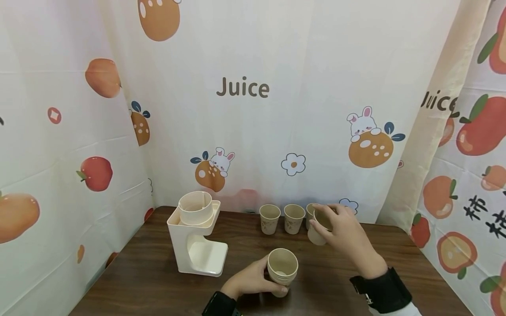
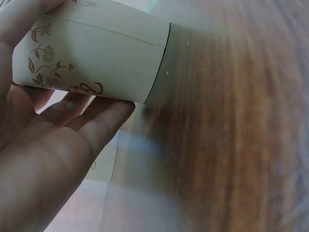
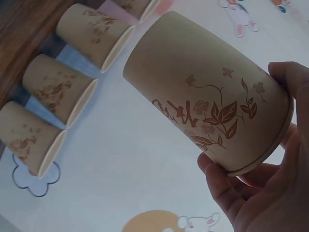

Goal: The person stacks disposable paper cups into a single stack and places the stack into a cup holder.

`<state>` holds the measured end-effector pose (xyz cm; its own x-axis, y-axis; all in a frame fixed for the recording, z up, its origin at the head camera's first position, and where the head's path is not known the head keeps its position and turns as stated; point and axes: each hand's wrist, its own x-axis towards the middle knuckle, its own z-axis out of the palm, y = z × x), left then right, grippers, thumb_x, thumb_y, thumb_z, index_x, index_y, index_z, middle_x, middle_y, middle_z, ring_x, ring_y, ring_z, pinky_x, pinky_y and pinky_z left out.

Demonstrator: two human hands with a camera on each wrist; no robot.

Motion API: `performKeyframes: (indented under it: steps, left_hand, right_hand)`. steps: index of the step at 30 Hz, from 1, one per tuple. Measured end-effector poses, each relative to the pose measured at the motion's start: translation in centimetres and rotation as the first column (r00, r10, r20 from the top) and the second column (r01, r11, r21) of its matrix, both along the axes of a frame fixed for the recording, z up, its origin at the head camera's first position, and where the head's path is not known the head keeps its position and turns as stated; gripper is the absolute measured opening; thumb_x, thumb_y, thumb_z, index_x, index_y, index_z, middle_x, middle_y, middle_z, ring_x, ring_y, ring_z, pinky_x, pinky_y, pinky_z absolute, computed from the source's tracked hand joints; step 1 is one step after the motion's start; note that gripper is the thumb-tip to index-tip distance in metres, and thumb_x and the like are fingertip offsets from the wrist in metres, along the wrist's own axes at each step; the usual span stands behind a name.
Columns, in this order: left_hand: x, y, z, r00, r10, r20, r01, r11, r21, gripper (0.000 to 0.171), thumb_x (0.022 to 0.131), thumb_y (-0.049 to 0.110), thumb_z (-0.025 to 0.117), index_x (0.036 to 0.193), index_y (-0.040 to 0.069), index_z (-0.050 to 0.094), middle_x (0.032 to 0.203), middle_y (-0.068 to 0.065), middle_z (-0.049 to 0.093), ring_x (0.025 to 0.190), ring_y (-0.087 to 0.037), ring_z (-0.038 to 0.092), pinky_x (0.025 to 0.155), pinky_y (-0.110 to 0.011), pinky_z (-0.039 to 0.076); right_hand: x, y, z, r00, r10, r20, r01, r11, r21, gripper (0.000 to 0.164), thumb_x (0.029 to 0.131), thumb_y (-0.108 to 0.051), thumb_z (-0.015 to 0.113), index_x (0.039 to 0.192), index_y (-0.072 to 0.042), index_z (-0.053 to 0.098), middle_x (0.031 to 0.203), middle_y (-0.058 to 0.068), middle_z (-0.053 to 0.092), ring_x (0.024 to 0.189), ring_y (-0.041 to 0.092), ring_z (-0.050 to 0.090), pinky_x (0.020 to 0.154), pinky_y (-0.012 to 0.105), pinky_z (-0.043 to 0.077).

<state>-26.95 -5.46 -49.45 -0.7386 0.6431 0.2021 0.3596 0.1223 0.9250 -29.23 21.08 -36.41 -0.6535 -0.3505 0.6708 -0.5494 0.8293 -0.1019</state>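
My left hand (image 1: 254, 278) grips a small stack of nested beige paper cups (image 1: 283, 262) near the front middle, mouths up, several rims showing. In the left wrist view the fingers wrap the side of the flower-printed outer cup (image 2: 96, 53), whose base is close over the table. Farther back on the right, my right hand (image 1: 349, 237) holds a single paper cup (image 1: 316, 238) by its rim, fingers and thumb on either side. The right wrist view shows this cup (image 3: 207, 101) with its brown flower print, apart from the row behind it.
Matching paper cups (image 1: 269, 221) stand upright in a row along the back of the dark wooden table (image 1: 150, 272), partly hidden by the right hand. On the left stands a white appliance (image 1: 182, 250) with a round cylinder (image 1: 195, 210) on top. Fruit-printed curtains (image 1: 253, 131) enclose the table.
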Motion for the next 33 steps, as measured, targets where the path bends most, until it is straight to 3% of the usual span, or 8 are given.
performKeyframes:
  steps: [13, 33]
  left_hand:
    - [0.1, 0.0, 0.3, 1.000, 0.008, 0.008, -0.008, 1.000, -0.010, 0.069, 0.076, 0.028, 0.077, 0.134, 0.030, 0.040, 0.124, -0.009, 0.058, 0.110, -0.017, 0.053, 0.093, -0.035, 0.042]
    - [0.0, -0.3, 0.4, 0.999, -0.024, 0.024, 0.025, 1.000, -0.017, 0.069, 0.078, 0.027, 0.075, 0.135, 0.033, 0.037, 0.122, 0.004, 0.057, 0.108, -0.012, 0.053, 0.091, -0.035, 0.044]
  right_hand:
    - [2.4, -2.2, 1.5, 0.995, 0.083, -0.058, -0.082, 0.997, 0.015, 0.044, 0.083, -0.042, 0.067, 0.119, -0.018, 0.061, 0.113, 0.010, 0.060, 0.109, 0.031, 0.049, 0.084, 0.053, 0.047]
    - [5.7, -5.2, 2.1, 0.987, 0.161, -0.027, -0.160, 0.986, 0.037, 0.046, 0.084, -0.046, 0.065, 0.124, -0.025, 0.057, 0.118, 0.003, 0.056, 0.109, 0.019, 0.048, 0.081, 0.045, 0.051]
